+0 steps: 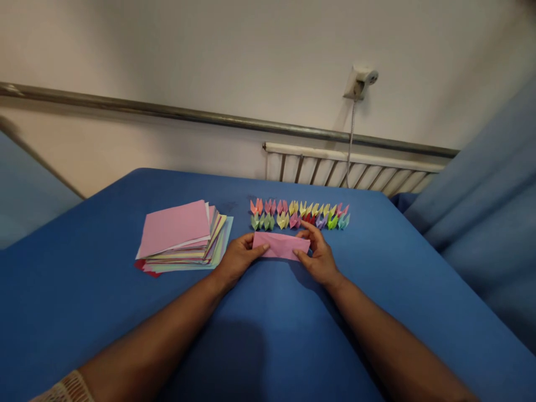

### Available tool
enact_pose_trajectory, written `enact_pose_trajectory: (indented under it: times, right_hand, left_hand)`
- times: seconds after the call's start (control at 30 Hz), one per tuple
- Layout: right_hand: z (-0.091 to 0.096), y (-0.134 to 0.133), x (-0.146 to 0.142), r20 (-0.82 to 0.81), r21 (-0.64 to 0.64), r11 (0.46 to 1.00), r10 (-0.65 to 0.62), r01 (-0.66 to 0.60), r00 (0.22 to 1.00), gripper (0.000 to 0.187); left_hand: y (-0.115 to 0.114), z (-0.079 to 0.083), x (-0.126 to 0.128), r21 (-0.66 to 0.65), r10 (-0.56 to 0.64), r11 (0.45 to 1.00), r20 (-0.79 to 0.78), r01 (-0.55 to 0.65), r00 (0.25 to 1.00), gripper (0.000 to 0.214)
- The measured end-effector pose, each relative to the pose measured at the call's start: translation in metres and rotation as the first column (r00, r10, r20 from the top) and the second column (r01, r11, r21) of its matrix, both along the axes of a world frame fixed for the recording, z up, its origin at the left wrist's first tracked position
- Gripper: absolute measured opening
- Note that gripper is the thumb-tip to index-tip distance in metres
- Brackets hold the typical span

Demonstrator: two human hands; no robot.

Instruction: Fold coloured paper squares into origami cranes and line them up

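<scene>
A pink sheet of paper [280, 247], folded into a long narrow strip, is held up between both hands just above the blue surface. My left hand [239, 254] pinches its left end, thumb on the near face and fingers behind. At the right end, my right hand [319, 258] grips it between thumb and fingers, with the index finger raised off the paper. Just beyond the strip stand two rows of small folded paper cranes [283, 219] in pink, yellow, green, red, purple and blue. The right index fingertip is near the front row.
Left of my hands lies an uneven stack of coloured paper [176, 231], pink on top. The blue-covered table [268, 346] meets a wall with a metal rail [201, 116], a radiator [326, 162] and a plugged-in socket [358, 84]. Blue curtains [481, 212] hang at the right.
</scene>
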State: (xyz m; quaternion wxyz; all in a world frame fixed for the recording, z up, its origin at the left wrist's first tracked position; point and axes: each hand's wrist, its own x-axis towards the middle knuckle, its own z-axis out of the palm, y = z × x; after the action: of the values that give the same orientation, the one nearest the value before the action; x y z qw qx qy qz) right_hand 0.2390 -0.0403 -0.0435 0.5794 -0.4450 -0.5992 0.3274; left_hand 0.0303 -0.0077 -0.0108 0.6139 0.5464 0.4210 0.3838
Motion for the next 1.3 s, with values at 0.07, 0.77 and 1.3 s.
enact_pose_trajectory:
  times: [0.07,0.77,1.3]
  right_hand:
    - [0.002,0.0,-0.004,-0.14,-0.061,0.997,-0.046,0.038,0.989,0.073]
    - [0.004,-0.007,-0.009,-0.298,-0.407,0.906,-0.013,-0.115,0.955,0.038]
    - [0.008,-0.001,-0.001,-0.116,-0.325,0.937,-0.172,0.126,0.978,0.045]
  left_hand:
    - [-0.002,0.002,0.0,-0.026,0.04,0.999,0.031,-0.039,0.999,0.045]
    - [-0.012,0.001,0.006,-0.058,0.053,0.997,-0.001,-0.053,0.999,0.044]
    - [-0.008,0.002,0.002,0.018,-0.051,0.998,-0.096,0.053,0.994,0.043]
